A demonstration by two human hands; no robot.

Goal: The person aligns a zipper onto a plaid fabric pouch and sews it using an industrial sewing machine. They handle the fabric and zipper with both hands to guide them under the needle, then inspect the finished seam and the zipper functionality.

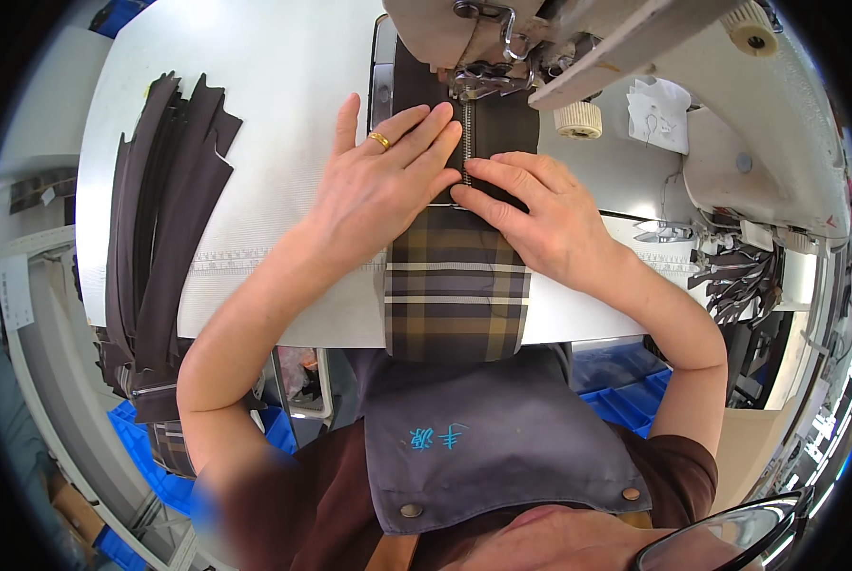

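Note:
A dark brown cloth piece with a metal-toothed zipper (468, 133) runs under the presser foot of a sewing machine (483, 81). My left hand (388, 162), a gold ring on one finger, lies flat on the cloth left of the zipper, fingers stretched toward the foot. On the other side, my right hand (550, 214) rests with its fingers extended and their tips at the zipper's edge. Whether those tips pinch the tape I cannot tell. Nearer me, a plaid cloth (456, 285) in brown, grey and white joins the dark part and hangs over the table's front edge.
A stack of dark cloth strips (159, 209) lies at the left and droops over the edge. Scissors (662, 231) and a bundle of dark pieces (742, 276) lie at the right. A measuring scale (245, 259) crosses the white table (274, 124). Blue bins (626, 385) stand below.

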